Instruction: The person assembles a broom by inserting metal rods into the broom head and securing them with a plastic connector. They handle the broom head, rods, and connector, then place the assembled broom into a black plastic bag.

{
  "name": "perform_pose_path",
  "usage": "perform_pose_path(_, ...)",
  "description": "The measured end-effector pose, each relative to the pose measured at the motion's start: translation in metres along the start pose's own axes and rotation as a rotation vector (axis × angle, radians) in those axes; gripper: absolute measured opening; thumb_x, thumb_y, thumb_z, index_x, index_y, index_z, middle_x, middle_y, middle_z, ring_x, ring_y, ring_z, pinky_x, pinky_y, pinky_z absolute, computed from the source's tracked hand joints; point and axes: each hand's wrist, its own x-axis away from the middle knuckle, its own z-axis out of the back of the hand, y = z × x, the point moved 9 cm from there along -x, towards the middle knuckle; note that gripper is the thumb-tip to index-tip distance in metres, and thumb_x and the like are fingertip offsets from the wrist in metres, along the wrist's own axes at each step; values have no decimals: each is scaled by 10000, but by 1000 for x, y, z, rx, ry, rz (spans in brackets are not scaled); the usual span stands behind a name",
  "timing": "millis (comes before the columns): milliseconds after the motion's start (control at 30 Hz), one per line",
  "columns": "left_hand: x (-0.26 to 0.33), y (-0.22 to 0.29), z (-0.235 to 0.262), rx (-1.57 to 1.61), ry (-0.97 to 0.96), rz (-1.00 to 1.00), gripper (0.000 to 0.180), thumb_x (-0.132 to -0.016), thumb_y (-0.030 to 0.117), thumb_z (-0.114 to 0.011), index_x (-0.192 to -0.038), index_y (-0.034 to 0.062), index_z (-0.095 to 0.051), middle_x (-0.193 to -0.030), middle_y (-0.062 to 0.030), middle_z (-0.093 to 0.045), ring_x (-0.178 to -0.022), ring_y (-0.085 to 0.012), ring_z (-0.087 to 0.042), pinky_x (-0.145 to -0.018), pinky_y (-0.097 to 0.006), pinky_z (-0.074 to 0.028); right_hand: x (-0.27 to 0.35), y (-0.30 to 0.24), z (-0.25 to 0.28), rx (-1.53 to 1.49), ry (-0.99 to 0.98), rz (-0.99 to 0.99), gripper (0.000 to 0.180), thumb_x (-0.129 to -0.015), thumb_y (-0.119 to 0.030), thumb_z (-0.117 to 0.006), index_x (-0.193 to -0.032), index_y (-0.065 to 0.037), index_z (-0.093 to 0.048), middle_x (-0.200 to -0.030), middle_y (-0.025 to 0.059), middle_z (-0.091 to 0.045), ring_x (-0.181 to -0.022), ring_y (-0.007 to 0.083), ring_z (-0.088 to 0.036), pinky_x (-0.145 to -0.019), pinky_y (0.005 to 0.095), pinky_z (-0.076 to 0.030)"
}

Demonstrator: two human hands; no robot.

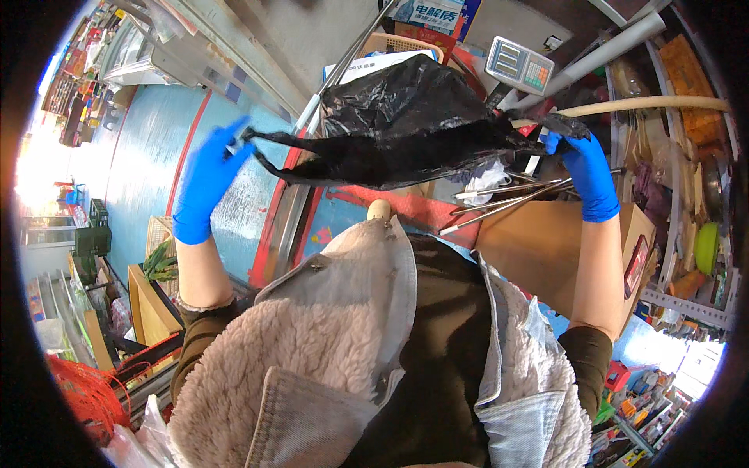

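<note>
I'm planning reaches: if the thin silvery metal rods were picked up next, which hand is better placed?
Probably the right blue-gloved hand: it is nearer the rods; the left blue-gloved hand is farther off. Both grip the black plastic bag, so the right would probably need to let go first.

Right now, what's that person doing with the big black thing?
A person in blue gloves is holding a black plastic bag stretched out sideways in front of them. The left hand has one end, where two thin strips meet, and the right hand has the other. A scale with buttons shows past the bag, and a cardboard box stands by the right forearm.
</note>
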Motion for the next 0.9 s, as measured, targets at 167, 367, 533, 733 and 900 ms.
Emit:
perform_pose_path(167,5,122,-27,500,169,-610,326,-803,83,-593,-1129,71,-586,-967,-109,-589,-873,-222,-577,-760,-300,-463,3,-26,-22,-81,-17,139,500,-830,-97,-502,-1312,7,-417,-1262,104,-515,-692,99,-452,-685,218,-393)
perform_pose_path(367,-39,166,-272,190,-263,-518,366,-891,318,-438,-1111,72,-596,-1125,-144,-593,-1018,-313,-560,-894,-375,-431,2,-44,-29,277,45,175,365,-830,-176,-579,-1168,-45,-541,-857,40,-589,-670,76,-429,-642,208,-378)
perform_pose_path(533,-186,61,-257,-269,-58,-281,417,-859,395,-469,-1141,113,-592,-1169,-135,-573,-1064,-324,-535,-931,-400,-410,16,-14,8,468,101,-13,339,-843,-229,-598,-1127,-45,-576,-718,-11,-523,-606,51,-427,-553,200,-360)
perform_pose_path(733,-249,88,-206,-326,101,-487,396,-863,388,-477,-1119,117,-610,-1145,-141,-586,-1065,-307,-536,-928,-379,-417,-10,-44,16,431,348,228,397,-824,-79,-557,-1220,-67,-532,-1086,66,-582,-967,143,-540,-841,272,-436)
perform_pose_path(900,-244,133,-196,108,-14,-537,332,-869,305,-510,-1106,94,-608,-1112,-136,-600,-1017,-268,-565,-906,-345,-433,-45,-58,-138,850,-76,738,482,-824,-51,-513,-1300,-56,-437,-1282,113,-470,-1176,217,-452,-1011,356,-329)
